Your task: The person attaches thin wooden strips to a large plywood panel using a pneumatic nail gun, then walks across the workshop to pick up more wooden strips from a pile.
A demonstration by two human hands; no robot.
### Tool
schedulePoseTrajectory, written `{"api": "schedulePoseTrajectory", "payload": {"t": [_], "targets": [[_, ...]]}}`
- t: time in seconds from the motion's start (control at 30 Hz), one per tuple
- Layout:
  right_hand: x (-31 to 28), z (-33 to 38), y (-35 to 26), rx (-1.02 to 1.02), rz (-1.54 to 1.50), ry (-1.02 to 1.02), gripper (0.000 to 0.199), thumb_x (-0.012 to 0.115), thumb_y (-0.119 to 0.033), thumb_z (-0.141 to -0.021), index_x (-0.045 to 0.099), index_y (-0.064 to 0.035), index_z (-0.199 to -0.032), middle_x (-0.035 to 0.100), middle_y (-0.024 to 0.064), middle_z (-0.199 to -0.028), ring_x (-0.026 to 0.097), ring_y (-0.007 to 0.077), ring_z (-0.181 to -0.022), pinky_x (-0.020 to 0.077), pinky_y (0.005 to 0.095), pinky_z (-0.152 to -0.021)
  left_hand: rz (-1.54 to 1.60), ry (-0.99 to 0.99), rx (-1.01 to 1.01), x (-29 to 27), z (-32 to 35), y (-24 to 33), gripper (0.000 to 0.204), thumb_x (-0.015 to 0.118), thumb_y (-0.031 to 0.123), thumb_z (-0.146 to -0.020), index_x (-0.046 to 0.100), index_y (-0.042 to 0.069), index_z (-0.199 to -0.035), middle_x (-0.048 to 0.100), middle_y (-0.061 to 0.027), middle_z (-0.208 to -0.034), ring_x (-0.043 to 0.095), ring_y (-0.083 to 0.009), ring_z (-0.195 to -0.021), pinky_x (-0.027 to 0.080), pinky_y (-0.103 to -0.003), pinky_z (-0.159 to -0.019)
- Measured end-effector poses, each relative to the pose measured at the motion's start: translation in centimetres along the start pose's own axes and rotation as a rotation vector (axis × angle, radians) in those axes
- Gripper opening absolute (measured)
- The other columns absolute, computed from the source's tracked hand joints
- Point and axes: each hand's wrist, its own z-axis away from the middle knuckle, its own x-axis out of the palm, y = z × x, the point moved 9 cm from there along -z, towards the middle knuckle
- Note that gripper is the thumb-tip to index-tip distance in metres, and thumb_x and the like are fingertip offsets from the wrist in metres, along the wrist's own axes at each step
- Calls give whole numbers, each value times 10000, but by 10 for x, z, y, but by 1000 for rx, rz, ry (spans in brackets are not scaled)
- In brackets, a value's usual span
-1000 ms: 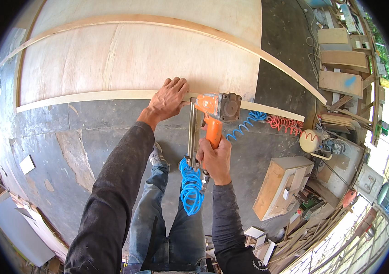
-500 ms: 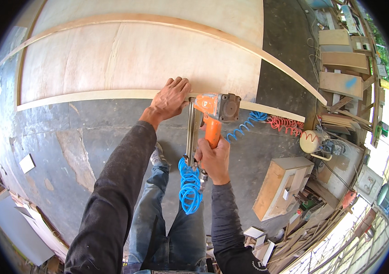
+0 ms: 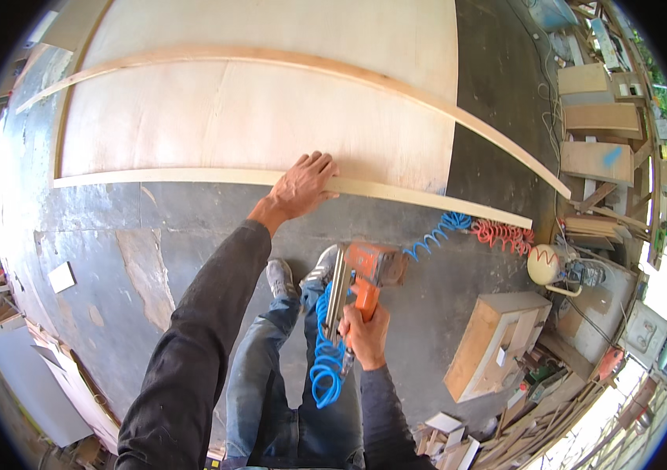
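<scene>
orange nail gun (image 3: 365, 270) | held above floor | pale wood strip (image 3: 396, 192) | flat along plywood edge

left arm: my dark sleeve reaches far and up across the scene, elbow nearly straight | left hand (image 3: 302, 186): palm down, fingers spread, pressed flat | right arm: bent, held near my body | right hand (image 3: 365, 335): fist wrapped tight, knuckles up, lower and to the right of the left
</scene>
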Motion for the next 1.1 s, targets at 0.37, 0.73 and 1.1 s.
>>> {"api": "schedulePoseTrajectory", "payload": {"t": [0.37, 0.73, 1.1], "targets": [[0, 6, 18, 25, 17, 27, 370, 619, -52, -947, 566, 44, -1301, 542, 16, -665, 535, 109, -515, 447, 280, -470, -270, 30, -58, -88, 99, -88, 417, 790, 294, -848, 572, 46, -1102, 575, -108, -1072, 552, -307, -1014, 441, -425, -921], [73, -6, -24, -130, -115, 159, 426, 618, -61, -940, 549, 85, -1335, 513, 1, -661, 509, 102, -500, 440, 278, -485, -340, 48, -125, -77, 113, -102, 360, 736, 256, -901, 551, 23, -1104, 534, -132, -1104, 526, -317, -1071, 424, -467, -962], [114, -32, -63, -166, -28, 106, 385, 608, -33, -928, 574, 65, -1299, 520, 11, -634, 488, 87, -470, 436, 284, -472, -315, 131, -69, -78, 116, -99, 328, 728, 219, -891, 546, 27, -1085, 520, -135, -1070, 522, -330, -1040, 411, -478, -938]]}}
